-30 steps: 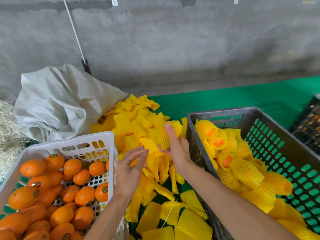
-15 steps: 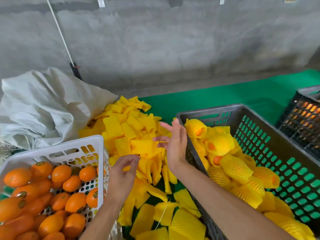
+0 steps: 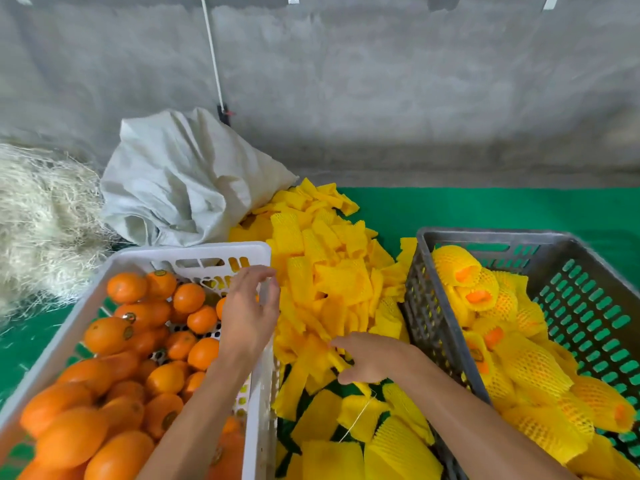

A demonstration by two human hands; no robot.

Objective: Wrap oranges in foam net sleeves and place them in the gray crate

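Yellow foam sleeves point(image 3: 325, 282) heaped between two crates, left hand point(image 3: 247, 315) spread, right hand point(image 3: 372, 358) pinching one sleeve.

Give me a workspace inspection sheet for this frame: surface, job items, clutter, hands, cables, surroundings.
Surface: green mat, partly covered.
Job's things: white crate full of bare oranges; loose pile of yellow foam net sleeves between the crates; gray crate holding wrapped oranges.
Clutter: crumpled gray sack; pale straw-like fibre at far left.
Hands: left hand over the white crate's right rim, fingers relaxed, holding nothing; right hand down on the sleeve pile, grip unclear.
Cables: white cord down the wall; thin thread across the sleeves.
Surroundings: bare concrete wall.
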